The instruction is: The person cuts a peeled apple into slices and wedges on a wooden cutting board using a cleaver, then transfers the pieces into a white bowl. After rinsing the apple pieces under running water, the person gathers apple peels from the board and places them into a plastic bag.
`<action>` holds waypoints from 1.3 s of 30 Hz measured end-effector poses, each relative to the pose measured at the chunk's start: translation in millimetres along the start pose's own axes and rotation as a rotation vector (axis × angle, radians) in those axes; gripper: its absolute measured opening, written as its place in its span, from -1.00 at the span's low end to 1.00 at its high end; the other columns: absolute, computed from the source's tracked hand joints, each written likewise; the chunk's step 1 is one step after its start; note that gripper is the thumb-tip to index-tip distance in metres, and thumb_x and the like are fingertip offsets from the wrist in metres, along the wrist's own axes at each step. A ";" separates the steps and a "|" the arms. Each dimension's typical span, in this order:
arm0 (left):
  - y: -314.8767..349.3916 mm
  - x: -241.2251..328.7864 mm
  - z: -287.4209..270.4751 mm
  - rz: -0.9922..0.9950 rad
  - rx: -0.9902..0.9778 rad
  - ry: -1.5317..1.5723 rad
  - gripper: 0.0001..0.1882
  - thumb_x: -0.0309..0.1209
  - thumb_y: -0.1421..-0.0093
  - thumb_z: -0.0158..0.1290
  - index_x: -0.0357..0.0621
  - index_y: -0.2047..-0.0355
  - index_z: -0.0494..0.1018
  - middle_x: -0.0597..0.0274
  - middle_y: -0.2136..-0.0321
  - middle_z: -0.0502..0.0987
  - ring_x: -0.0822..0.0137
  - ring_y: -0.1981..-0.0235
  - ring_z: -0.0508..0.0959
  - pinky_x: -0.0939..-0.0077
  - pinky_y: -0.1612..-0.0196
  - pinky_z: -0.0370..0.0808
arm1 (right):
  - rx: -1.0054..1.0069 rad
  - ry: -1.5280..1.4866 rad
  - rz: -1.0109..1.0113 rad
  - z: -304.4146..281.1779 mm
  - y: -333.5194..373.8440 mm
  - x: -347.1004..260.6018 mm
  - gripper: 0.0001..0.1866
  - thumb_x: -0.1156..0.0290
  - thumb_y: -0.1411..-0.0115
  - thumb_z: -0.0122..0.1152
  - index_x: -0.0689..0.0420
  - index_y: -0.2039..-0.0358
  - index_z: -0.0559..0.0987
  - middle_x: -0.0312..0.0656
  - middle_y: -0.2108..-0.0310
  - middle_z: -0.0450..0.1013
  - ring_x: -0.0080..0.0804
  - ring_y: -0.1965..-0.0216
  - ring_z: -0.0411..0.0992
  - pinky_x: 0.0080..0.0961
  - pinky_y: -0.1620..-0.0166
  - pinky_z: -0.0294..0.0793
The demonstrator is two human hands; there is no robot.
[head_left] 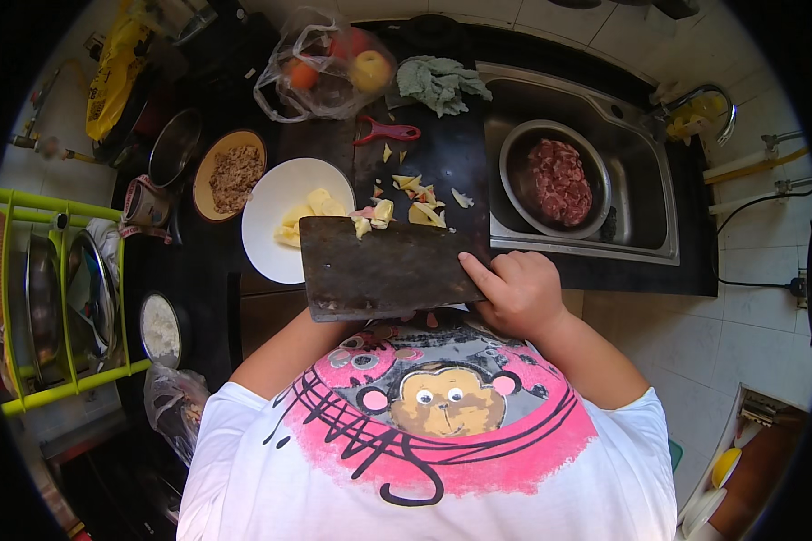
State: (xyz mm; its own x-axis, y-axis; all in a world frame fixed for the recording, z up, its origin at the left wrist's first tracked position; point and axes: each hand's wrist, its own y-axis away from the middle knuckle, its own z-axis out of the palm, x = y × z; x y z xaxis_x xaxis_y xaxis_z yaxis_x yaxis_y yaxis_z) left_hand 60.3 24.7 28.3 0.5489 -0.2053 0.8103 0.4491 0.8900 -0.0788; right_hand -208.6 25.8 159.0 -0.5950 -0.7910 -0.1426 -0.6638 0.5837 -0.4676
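My right hand (519, 293) grips the handle end of a broad dark cleaver (388, 270), held flat over the counter's front edge. A few pale apple pieces (374, 216) lie on the blade's far edge, next to a white plate (271, 243) that holds more slices (311, 212). My left forearm runs up under the blade, and the hand itself is hidden behind it. Beyond the cleaver lies a dark cutting board (433, 153) with scattered peels and bits (424, 203).
A red peeler (388, 132) lies at the board's far end. Behind it are a plastic bag of fruit (325, 68) and a crumpled cloth (438, 83). The steel sink (641, 180) on the right holds a metal bowl (514, 194) of raw meat. A brown bowl of minced food (233, 176) and a green dish rack (63, 298) stand at left.
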 end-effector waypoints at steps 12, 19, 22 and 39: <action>-31.2 -0.7 30.8 -0.310 0.211 1.050 -0.68 -0.15 -0.27 -0.27 0.01 0.04 0.17 0.31 0.17 0.26 0.44 0.22 0.22 0.54 0.22 0.16 | -0.061 0.006 0.057 5.4 10.2 14.6 -0.52 0.36 0.32 0.26 0.06 0.24 0.54 -0.29 0.66 0.26 -0.35 0.64 0.32 -0.37 0.58 0.25; -55.9 39.2 67.0 -0.233 0.823 0.463 -0.81 -0.22 -0.26 -0.25 0.01 0.21 0.23 0.37 0.43 0.30 0.51 0.54 0.20 0.61 0.52 0.07 | -0.081 -0.011 0.100 11.9 4.3 9.4 -0.53 0.34 0.29 0.28 0.05 0.23 0.55 -0.27 0.66 0.28 -0.32 0.63 0.34 -0.36 0.56 0.27; -59.8 52.1 67.8 -0.291 1.070 0.257 -0.85 -0.25 -0.25 -0.24 0.01 0.29 0.26 0.39 0.55 0.32 0.54 0.68 0.20 0.64 0.66 0.03 | -0.055 -0.162 0.189 7.3 1.4 9.2 -0.66 0.34 0.15 0.25 0.08 0.28 0.55 -0.22 0.67 0.34 -0.29 0.64 0.36 -0.38 0.56 0.31; -53.3 71.9 63.3 -0.643 0.407 0.403 -0.72 -0.18 -0.26 -0.22 0.00 0.54 0.21 0.43 0.72 0.21 0.63 0.82 0.08 0.75 0.75 0.00 | -0.250 -1.569 1.313 -16.8 -33.0 37.5 -0.77 0.24 -0.18 0.02 0.15 0.38 0.36 -0.25 0.73 0.32 -0.53 0.77 0.29 -0.61 0.70 0.32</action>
State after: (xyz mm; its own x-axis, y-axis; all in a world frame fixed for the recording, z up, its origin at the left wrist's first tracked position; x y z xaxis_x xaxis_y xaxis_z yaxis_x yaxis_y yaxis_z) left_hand 31.2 -11.7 127.5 0.5176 -0.7797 0.3522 0.5129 0.6123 0.6017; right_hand -216.5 -20.1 183.8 0.0567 0.6600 -0.7491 -0.3713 0.7104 0.5979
